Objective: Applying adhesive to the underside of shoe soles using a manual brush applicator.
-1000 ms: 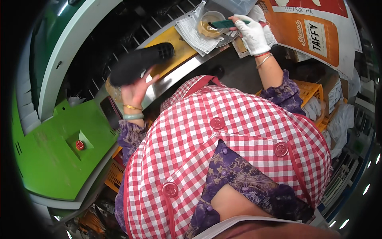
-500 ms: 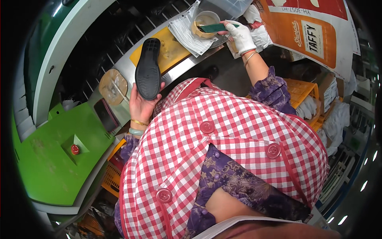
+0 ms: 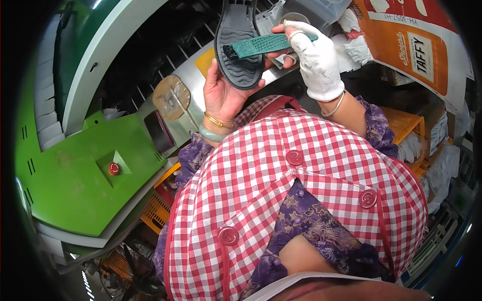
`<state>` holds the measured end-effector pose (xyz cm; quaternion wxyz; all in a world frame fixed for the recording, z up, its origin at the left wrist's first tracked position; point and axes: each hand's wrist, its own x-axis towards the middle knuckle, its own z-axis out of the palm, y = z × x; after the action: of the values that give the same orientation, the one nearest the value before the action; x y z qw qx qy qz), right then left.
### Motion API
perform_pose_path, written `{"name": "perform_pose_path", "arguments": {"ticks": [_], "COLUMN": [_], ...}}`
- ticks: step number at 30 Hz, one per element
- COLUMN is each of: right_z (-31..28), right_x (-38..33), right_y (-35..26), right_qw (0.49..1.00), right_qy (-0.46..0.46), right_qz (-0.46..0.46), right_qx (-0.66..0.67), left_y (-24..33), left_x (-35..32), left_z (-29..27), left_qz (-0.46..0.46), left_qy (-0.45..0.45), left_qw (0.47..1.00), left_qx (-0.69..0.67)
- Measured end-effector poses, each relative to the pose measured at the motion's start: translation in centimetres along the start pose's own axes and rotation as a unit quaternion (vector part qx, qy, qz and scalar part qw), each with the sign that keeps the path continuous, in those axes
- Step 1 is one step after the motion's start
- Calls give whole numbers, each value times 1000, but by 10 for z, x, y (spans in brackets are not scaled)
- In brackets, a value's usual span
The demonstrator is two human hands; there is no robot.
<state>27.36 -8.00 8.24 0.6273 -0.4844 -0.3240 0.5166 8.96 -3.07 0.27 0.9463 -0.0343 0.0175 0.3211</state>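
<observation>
Far centre: black sole [image 3: 237, 29] gripped in our left hand [image 3: 221, 100], green brush [image 3: 268, 46] held in our gloved right hand [image 3: 320, 62], over the sole.
Right: orange crate [image 3: 394, 118] holds white cloths [image 3: 412, 148]. Far: cup [image 3: 296, 18], contents hidden, right hand partly blocking. Left: green panel [image 3: 83, 195].

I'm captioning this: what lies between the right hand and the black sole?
A green brush spans from the right hand to the sole, in the head view.

Green panel [image 3: 75, 190]: big and flat.
Red button [image 3: 114, 168]: sits in a dip in the green panel.
Phone [image 3: 158, 132]: dark, just right of the green panel.
Orange basket [image 3: 156, 209]: below the green panel's right side.
Printed cardboard [image 3: 417, 47]: far right of the green panel.
</observation>
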Motion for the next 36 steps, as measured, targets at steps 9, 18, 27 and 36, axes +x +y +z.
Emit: {"name": "perform_pose_path", "arguments": {"ticks": [9,18,27,36], "right_z": [6,1,-11,-11], "right_x": [-5,7,27,24], "right_y": [-4,-8,-24,-34], "right_qw": [999,991,985,990], "right_qy": [23,70,75,49], "right_qz": [-13,-95,-143,-90], "right_qx": [-34,-59,-69,-99], "left_y": [-7,-19,-19,-18], "left_x": [0,-3,-9,-13], "left_z": [9,20,25,21], "left_qz": [19,6,-31,-49], "left_qy": [18,1,-12,-5], "left_qw": [998,989,978,975], "left_qx": [62,149,208,215]}}
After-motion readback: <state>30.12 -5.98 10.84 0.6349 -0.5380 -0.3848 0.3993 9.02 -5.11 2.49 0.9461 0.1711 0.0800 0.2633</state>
